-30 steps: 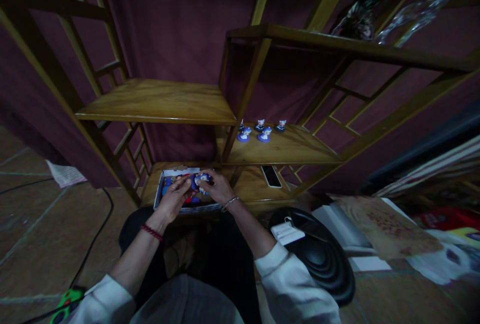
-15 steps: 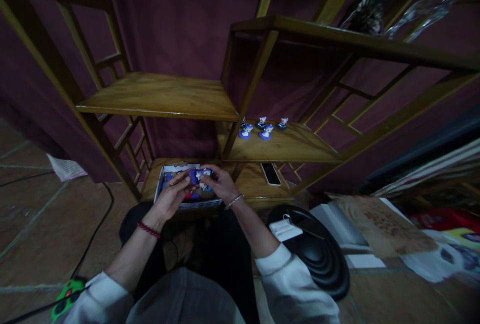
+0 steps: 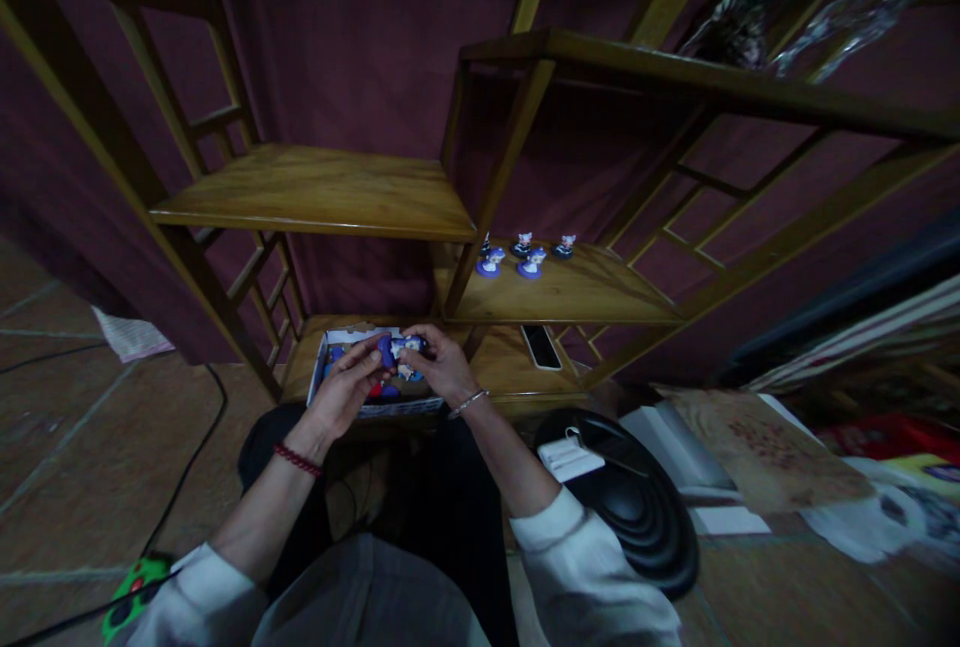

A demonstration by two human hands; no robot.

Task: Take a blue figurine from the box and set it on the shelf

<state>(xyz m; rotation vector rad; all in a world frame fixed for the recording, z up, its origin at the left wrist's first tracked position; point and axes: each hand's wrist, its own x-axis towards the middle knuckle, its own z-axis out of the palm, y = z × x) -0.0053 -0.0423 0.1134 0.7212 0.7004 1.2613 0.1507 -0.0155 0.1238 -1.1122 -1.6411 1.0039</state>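
Figurine at lower centre of frame, sideways over box. Left hand clamped on its base, right hand on its head. Risk: a slackened grip could drop it.

A home, it seems, from the wooden display shelf, 5 small figurines and tiled floor.

Lower wooden shelf: open white box, nine o'clock; dark-screened phone, three o'clock. Raised wooden shelf, two o'clock from the box: five small figurines, one partly hidden.
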